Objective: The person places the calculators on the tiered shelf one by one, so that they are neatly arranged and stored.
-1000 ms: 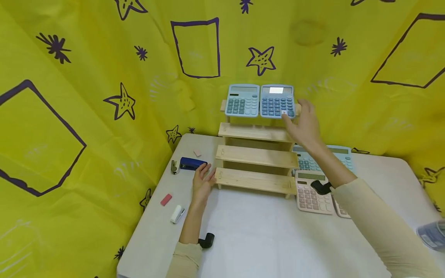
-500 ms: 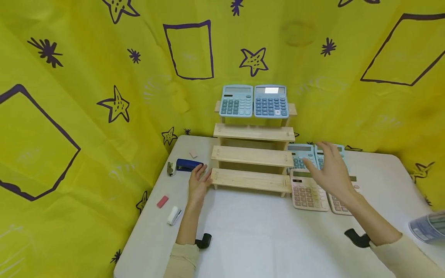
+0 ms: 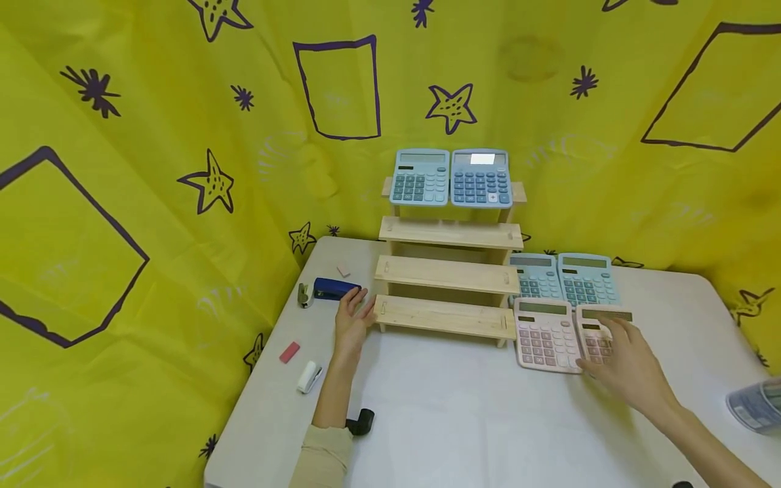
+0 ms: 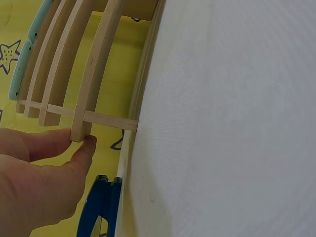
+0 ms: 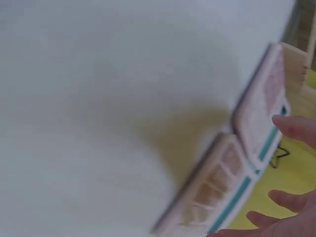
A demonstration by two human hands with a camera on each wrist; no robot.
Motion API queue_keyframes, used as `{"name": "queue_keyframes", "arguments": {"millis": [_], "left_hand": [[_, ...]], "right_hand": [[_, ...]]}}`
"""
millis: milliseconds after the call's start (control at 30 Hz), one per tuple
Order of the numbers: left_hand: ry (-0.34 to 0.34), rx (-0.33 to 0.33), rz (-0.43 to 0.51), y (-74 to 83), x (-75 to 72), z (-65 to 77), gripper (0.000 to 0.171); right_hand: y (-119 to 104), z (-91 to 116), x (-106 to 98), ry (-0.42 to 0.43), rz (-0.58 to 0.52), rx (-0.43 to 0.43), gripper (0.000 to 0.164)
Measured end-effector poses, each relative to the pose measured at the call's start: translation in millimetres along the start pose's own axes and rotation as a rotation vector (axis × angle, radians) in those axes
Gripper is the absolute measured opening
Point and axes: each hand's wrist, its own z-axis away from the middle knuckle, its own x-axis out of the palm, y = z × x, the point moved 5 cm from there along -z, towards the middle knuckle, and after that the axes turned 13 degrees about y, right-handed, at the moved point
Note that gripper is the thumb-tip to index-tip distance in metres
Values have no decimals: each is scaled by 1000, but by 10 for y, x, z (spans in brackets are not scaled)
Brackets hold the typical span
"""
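My left hand (image 3: pixel 350 329) pinches the left end of the lowest board of a stepped wooden display rack (image 3: pixel 445 316); the left wrist view shows thumb and finger on the board's end (image 4: pixel 81 131). Two blue calculators, one lighter (image 3: pixel 419 177) and one darker (image 3: pixel 481 178), lean side by side on the rack's top step. My right hand (image 3: pixel 631 369) hovers over the right pink calculator (image 3: pixel 592 332) with fingers spread, partly hiding it. In the right wrist view thumb and fingers look apart from the calculators. The left pink calculator (image 3: pixel 546 339) lies beside it.
Two light blue calculators, left (image 3: pixel 537 274) and right (image 3: pixel 587 279), lie behind the pink ones. Left of the rack are a blue stapler (image 3: pixel 332 289), a small stapler (image 3: pixel 305 295), a pink eraser (image 3: pixel 289 352) and a white stapler (image 3: pixel 309 377). A container (image 3: pixel 756 407) stands far right.
My right hand has left the darker blue calculator on the top step and moved down and right to the pink calculators. My left hand has stayed at the rack's lowest board.
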Motion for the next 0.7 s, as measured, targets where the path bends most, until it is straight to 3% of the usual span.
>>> {"name": "queue_keyframes", "arguments": {"millis": [167, 333, 700], "left_hand": [[-3, -5, -6, -23, -23, -19, 75], [-10, 2, 3, -19, -22, -12, 75], [-16, 12, 13, 1, -9, 1, 73]], "right_hand": [[229, 126, 135, -17, 34, 48, 103], [363, 123, 154, -3, 34, 90, 114], [459, 55, 112, -7, 21, 147, 124]]}}
